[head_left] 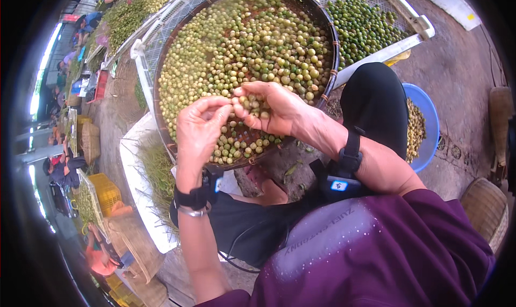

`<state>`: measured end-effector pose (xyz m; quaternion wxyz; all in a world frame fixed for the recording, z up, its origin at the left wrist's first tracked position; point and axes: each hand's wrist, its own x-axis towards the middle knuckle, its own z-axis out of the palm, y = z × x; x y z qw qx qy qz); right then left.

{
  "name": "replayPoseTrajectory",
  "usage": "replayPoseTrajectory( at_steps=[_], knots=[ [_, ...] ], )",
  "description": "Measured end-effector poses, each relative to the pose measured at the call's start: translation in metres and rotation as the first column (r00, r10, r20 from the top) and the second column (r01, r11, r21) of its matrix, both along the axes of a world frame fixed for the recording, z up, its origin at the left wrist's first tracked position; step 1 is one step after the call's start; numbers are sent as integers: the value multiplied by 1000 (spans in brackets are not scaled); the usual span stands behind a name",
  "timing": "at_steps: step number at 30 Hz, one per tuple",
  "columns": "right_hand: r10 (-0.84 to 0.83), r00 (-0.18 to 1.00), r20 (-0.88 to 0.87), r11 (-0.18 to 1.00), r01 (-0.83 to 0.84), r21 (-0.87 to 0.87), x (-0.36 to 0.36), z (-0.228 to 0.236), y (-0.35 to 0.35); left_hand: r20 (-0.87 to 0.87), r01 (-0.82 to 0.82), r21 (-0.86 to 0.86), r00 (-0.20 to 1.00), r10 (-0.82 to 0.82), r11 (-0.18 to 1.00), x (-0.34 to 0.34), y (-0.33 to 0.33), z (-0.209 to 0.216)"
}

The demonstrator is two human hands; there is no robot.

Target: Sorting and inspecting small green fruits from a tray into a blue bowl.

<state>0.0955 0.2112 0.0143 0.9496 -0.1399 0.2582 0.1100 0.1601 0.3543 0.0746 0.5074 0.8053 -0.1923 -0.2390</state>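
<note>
A round woven basket (325,95) with a dark rim lies in front of me, spread with small round yellow-green fruits (252,41). Over its near part my right hand (277,109) is cupped round several of these fruits, its thumb and forefinger curled inward. My left hand (200,125) meets it from the left, thumb and forefinger pinched together by the right fingertips. Whatever sits in that pinch is too small or hidden to name. Both wrists wear black straps, and the left also has a silver bangle (194,212).
The basket rests on a white mesh rack (371,60) holding darker green fruits (363,30). A blue basin (431,121) of yellowish fruits stands beside my right knee. At left is a white foam box (134,162) with thin green stems (156,170). People work farther left among crates.
</note>
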Motion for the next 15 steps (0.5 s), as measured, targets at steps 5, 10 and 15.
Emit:
replayPoseTrajectory(
  at_steps=[5,10,15],
  knots=[
    [-64,997,48,981,54,184,4,-4,-6,532,189,489,709,-463,852,26,12,-44],
    [-37,993,113,999,40,-22,1,-6,-12,496,104,614,720,-485,782,29,3,-47],
    [-11,998,60,985,22,-173,-3,-3,-4,174,62,180,980,-93,982,36,25,-14]
  ],
)
